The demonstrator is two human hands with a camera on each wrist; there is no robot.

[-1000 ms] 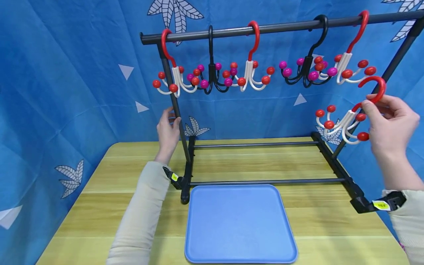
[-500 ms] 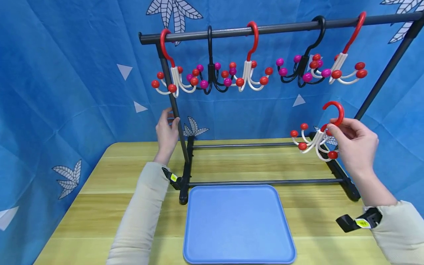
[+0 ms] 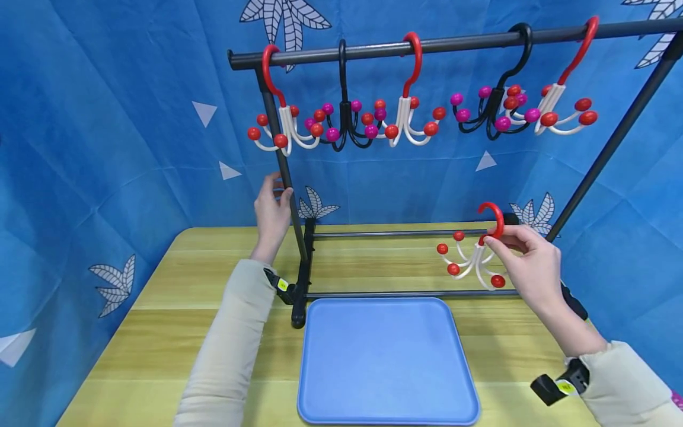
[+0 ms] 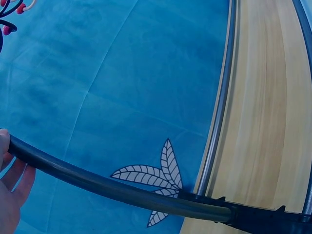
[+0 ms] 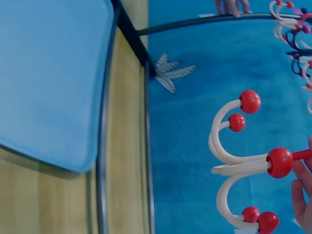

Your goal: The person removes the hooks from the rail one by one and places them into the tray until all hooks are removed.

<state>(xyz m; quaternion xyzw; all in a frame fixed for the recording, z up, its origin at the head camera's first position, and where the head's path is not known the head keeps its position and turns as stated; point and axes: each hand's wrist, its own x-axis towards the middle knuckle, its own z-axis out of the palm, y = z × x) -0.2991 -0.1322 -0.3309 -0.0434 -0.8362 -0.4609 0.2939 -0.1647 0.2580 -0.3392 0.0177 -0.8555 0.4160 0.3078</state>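
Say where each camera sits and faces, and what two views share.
On head: faces forward and down at rack and tray; left hand, right hand, sleeves show.
On left wrist: faces rack post; left hand partly shows.
On right wrist: faces held hanger and tray; both hands partly show.
Head and right wrist views share the tray.

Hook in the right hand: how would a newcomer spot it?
Find the black rack, then the right hand below its top rail. The red-and-white hook pinched there is the only one off the rail; the other five hooks hang from it.
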